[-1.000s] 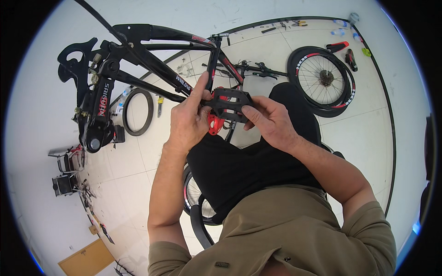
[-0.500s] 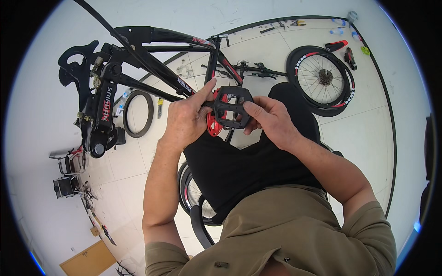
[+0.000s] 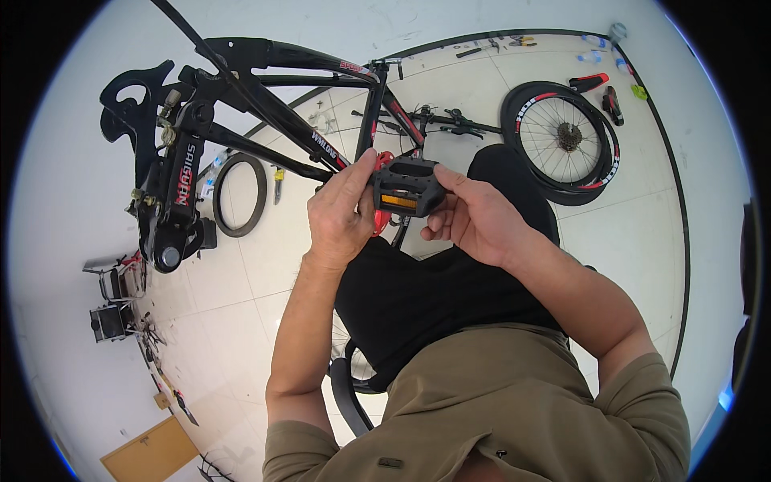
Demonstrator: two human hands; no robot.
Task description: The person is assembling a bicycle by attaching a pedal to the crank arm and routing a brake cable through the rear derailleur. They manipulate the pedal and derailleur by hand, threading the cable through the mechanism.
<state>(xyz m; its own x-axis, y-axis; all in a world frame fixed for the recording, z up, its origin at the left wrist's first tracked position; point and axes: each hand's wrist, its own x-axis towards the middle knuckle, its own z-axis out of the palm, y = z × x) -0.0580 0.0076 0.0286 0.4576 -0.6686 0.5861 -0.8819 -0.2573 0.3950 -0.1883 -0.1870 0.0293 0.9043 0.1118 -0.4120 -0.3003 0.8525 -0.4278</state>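
Over my lap is a black bicycle pedal (image 3: 409, 186) with an orange reflector (image 3: 399, 202) facing up. The thumb and fingers of my right hand (image 3: 484, 215) close on its outer edge. My left hand (image 3: 338, 215) is pressed against the opposite, spindle side, with the fingers partly hidden behind the pedal. Behind it, a red part (image 3: 381, 226) shows in slivers, mostly covered by the hand and pedal. The black bicycle frame (image 3: 281, 108) runs above my left hand to a black clamp-like stand (image 3: 185, 173) on the left.
On the tiled floor at right lies a wheel (image 3: 566, 138) with a cassette. A loose tyre (image 3: 240, 195) lies at left, near a yellow-handled tool (image 3: 278, 185). Handlebars (image 3: 456, 120) and a red-black saddle (image 3: 589, 82) lie farther off. Black chairs (image 3: 111, 320) stand at far left.
The pedal has tilted, so its orange reflector now faces up. My left hand has shifted right, closer to the pedal, covering more of the red part. My right hand keeps its hold.
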